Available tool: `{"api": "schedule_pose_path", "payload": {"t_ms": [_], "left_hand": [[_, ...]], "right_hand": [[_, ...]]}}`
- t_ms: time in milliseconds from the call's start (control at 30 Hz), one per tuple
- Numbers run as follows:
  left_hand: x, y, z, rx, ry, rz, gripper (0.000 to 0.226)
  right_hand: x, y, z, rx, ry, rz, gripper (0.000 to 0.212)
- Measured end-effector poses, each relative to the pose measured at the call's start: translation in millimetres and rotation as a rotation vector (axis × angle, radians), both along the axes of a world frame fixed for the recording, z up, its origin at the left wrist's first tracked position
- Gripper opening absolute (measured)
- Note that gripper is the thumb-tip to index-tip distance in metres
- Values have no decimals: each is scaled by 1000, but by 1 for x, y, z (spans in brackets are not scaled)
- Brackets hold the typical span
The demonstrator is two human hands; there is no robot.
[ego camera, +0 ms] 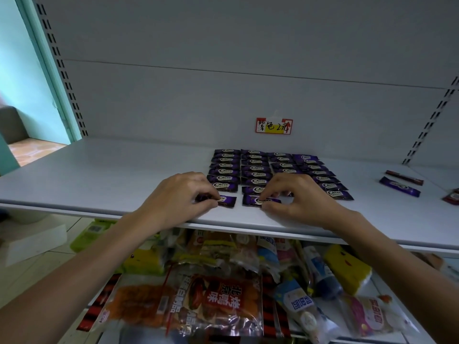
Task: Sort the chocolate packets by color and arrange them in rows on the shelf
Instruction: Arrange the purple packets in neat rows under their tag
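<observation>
Purple chocolate packets [255,168] lie in several neat rows on the white shelf [99,180], below a red and yellow price tag [274,125]. My left hand [183,194] pinches the left end of a purple packet [226,201] at the front of the left column. My right hand [298,197] presses its fingertips on another purple packet [258,200] at the front of the second column. Off to the right lie a loose purple packet [399,186], a red-brown packet [404,177] and part of a red packet [452,196] at the frame edge.
The left half of the shelf is bare white surface. Slotted uprights [429,125] flank the grey back panel. Below the shelf edge a lower shelf holds a heap of snack bags [218,301] and a yellow pack [347,271].
</observation>
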State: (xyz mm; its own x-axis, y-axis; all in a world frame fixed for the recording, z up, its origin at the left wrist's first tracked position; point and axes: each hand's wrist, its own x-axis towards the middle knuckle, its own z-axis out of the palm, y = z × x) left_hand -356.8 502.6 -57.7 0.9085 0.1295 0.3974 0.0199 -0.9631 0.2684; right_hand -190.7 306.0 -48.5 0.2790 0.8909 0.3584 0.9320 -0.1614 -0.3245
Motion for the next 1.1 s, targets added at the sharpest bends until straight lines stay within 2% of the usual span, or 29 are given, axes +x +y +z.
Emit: {"api": "schedule_pose_path", "payload": {"t_ms": [133, 300, 400, 600, 967, 1100], "left_hand": [[8, 1, -2, 12, -6, 27, 21], [10, 1, -4, -15, -11, 45, 39], [15, 0, -1, -39, -31, 20, 49], [52, -29, 14, -92, -66, -150, 52], [162, -137, 22, -23, 66, -516, 35], [176, -159, 10, 17, 87, -583, 28]], "right_hand": [[2, 2, 1, -4, -17, 12, 13], [4, 3, 0, 13, -15, 16, 16], [7, -2, 3, 97, 45, -23, 20], [41, -37, 14, 160, 103, -215, 19], [115, -154, 10, 133, 46, -652, 20], [138, -176, 0, 74, 40, -820, 31]]}}
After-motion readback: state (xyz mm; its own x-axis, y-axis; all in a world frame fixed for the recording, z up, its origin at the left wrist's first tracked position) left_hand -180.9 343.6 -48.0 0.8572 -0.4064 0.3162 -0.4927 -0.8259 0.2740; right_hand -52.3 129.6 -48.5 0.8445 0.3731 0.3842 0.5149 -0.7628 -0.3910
